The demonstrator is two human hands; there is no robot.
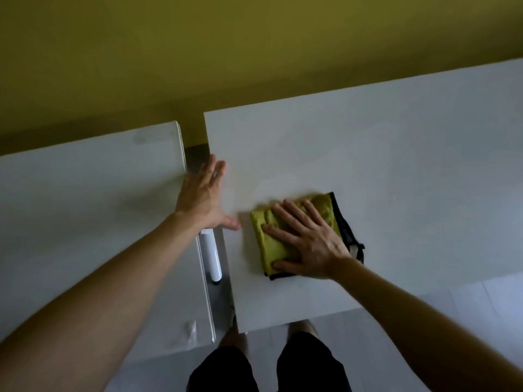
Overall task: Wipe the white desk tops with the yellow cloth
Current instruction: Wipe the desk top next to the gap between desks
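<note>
- Two legs in black shorts (223,372) stand at the bottom edge, on a pale tiled floor (467,301). What comes just beyond them?
- A pair of white tops side by side: the left desk (85,199) and the right desk (368,154), with a narrow gap between them. A white desk leg (210,256) shows down in that gap.
- Where is the yellow cloth (268,247)?
- Folded, lying on the right desk in its near left part. Black trim runs along the cloth's right and near edges.
- Is it gripped?
- No. The right hand (308,239) rests flat on top of it, fingers straight and spread, none curled round the fabric.
- And the left hand (202,193)?
- Farther out, reaching across the gap to the left edge of the right desk. Its fingers are straight and close together, the thumb stuck out toward the cloth but apart from it. It holds nothing. It is blurred, so I cannot tell whether the palm touches the top.
- Behind all that?
- An olive-yellow wall (254,46) beyond both desks.
</note>
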